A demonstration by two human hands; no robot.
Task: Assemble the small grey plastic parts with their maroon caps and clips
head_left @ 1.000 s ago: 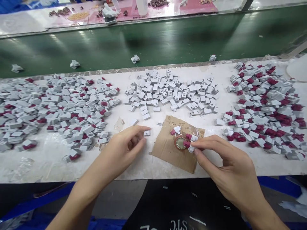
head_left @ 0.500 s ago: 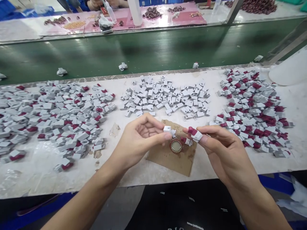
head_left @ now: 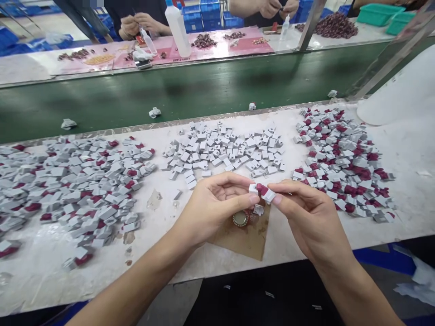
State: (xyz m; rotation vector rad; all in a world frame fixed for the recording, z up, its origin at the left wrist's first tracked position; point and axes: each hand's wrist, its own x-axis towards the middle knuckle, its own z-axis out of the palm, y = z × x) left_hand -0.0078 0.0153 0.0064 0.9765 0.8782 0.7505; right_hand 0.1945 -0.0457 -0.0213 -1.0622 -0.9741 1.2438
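My left hand (head_left: 220, 199) pinches a small light-grey plastic block (head_left: 253, 189) between thumb and index finger. In my right hand (head_left: 302, 208) is a grey and dark-red plastic piece (head_left: 265, 192), its red end against the grey block; whether the two are joined I cannot tell. Under my hands lies a brown cardboard sheet (head_left: 248, 242) with wet-looking spots. On it sit a round bottle-cap-like dish (head_left: 240, 218) with a beaded rim and another small grey piece (head_left: 258, 209), partly below my fingers.
Plain grey blocks (head_left: 220, 147) are heaped beyond my hands. Grey-and-red pieces lie in a left pile (head_left: 91, 181) and a right pile (head_left: 343, 163). Several pieces rest on the green belt (head_left: 204, 86). Across it, co-workers' hands (head_left: 139, 25) work near a white bottle (head_left: 178, 29).
My hands have come together, bringing the red end of the right piece against the grey block. The camera view has tilted up, showing more of the far table.
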